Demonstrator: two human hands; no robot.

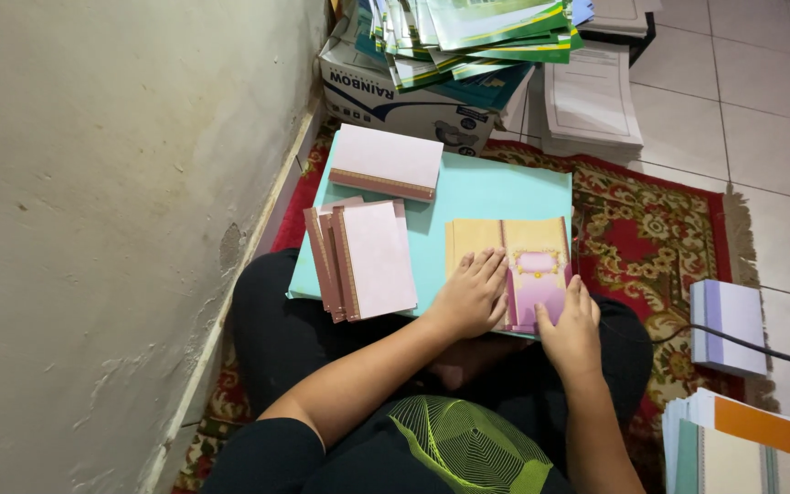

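On the teal board [468, 197], left hand [470, 297] and right hand [571, 331] press a folded card [528, 247].

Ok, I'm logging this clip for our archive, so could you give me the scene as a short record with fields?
setting: person seated on a patterned red rug beside a plastered wall
work surface: turquoise flat board on the lap
left hand: flat on a gold and pink folded card
right hand: on the card's lower right part
beside: fanned pink cards, and a pink card stack behind them
background: cardboard box under booklets
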